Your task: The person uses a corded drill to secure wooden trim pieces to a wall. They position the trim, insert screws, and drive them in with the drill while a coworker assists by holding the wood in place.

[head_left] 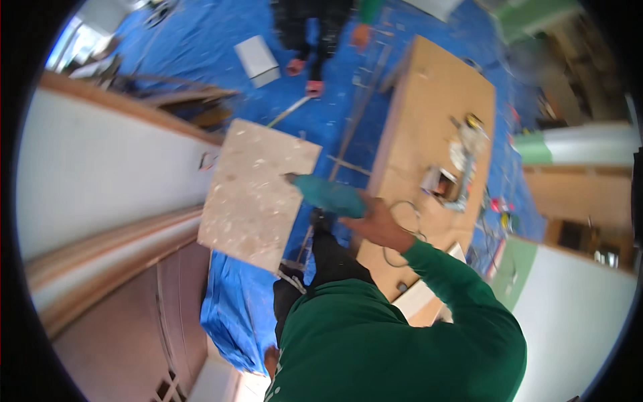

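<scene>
My right hand point(383, 226) is wrapped round the rear of a long teal power tool point(331, 194), smeared by motion, so its exact kind is unclear. The tool points left, and its dark tip appears over the right part of a square board point(258, 187) with pale spots. Whether the tip touches the board, I cannot tell. Only a small piece of my left hand point(271, 359) shows beside my body at the lower edge, below the blue sheeting. Its fingers are hidden.
Right of me stands a long wooden workbench point(429, 120) with an open box point(439, 182), a dark cord and small tools. A white wall panel point(114, 144) borders the left. Ahead, another person point(311, 33) stands on blue sheeting point(201, 37) near a white box point(257, 60).
</scene>
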The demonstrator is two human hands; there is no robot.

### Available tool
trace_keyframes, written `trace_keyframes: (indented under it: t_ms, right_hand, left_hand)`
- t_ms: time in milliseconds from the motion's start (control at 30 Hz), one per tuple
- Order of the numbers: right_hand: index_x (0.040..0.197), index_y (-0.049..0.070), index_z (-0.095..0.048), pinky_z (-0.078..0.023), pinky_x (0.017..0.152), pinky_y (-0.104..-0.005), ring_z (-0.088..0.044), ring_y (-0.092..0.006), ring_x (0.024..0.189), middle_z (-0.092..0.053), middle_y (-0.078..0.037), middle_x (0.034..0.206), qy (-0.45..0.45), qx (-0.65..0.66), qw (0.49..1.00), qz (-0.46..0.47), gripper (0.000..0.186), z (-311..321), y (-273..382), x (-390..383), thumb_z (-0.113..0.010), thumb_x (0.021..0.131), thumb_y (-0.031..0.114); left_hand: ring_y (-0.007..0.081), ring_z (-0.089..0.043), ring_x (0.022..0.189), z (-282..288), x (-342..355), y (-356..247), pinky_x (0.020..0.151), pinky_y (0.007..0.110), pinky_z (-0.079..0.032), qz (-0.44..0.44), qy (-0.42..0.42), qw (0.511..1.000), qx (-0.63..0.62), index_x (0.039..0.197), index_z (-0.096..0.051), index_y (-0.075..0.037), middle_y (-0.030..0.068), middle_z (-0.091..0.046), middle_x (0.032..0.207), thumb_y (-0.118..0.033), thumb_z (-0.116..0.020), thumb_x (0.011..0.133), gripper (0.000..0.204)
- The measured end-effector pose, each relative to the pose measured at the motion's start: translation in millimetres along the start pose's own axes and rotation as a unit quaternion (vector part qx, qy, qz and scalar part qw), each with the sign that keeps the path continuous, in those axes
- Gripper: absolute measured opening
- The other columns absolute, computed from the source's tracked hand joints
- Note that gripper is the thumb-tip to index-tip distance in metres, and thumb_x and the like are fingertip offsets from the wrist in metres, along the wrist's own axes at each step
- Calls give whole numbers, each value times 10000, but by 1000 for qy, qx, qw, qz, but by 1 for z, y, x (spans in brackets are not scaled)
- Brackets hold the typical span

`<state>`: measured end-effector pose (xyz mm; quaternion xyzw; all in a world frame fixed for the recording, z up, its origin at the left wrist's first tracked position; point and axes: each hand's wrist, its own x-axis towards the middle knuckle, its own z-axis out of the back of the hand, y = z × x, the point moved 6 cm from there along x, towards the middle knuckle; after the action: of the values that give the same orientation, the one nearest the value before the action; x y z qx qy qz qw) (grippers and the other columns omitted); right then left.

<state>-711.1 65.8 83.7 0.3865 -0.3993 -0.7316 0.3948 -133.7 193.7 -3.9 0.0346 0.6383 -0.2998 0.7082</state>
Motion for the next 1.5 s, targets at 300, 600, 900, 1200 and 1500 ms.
trace_keyframes:
  t_ms: [300, 600, 900, 1200, 1500]
  right_hand:
    - [1292, -23, -649, -597, 705, -328, -735, -193, 803, -757, -111, 1022, -16, 384, 897, -220, 425, -38, -99, -52, -772, 917, 136]
    - [1256, -36, -637, -604, 838, -358, -729, -242, 947, -725, -130, 1127, -285, 656, 663, -220, 372, -51, -234, -209, -738, 959, 164]
    - [1287, -13, -606, -607, 869, -401, -729, -271, 1012, -710, -124, 1161, -402, 710, 550, -180, 400, -85, -326, -316, -743, 965, 182]
    - [1287, -11, -615, -583, 901, -414, -714, -281, 1043, -704, -127, 1153, -396, 714, 544, -194, 429, -95, -380, -330, -761, 926, 170]
    - [1285, 20, -650, -598, 833, -417, -745, -281, 946, -756, -121, 1062, -431, 439, 652, -444, 477, -78, -375, -356, -780, 933, 314]
  left_hand:
    - [151, -617, 807, 67, 38, 15, 716, 321, -514, 32, 16, 983, 177, 1077, -683, -52, 11, -642, 909, -204, -673, 1032, 159]
    - [156, -625, 848, 128, 112, -100, 734, 322, -522, -37, 91, 938, 334, 1111, -674, -62, 17, -649, 963, -197, -675, 1028, 159]
    - [416, -706, 1055, -141, 152, -279, 882, 470, -571, -445, 219, 648, 578, 1150, -711, 28, 233, -726, 1139, -211, -650, 1014, 281]
    - [452, -663, 1067, -631, 71, -329, 919, 524, -540, -647, 314, 462, 519, 1176, -686, 35, 237, -722, 1122, -248, -705, 952, 361]
    - [432, -729, 959, -812, 92, -315, 847, 524, -578, -575, 228, 245, 747, 1031, -756, -10, 234, -759, 994, -317, -708, 934, 325]
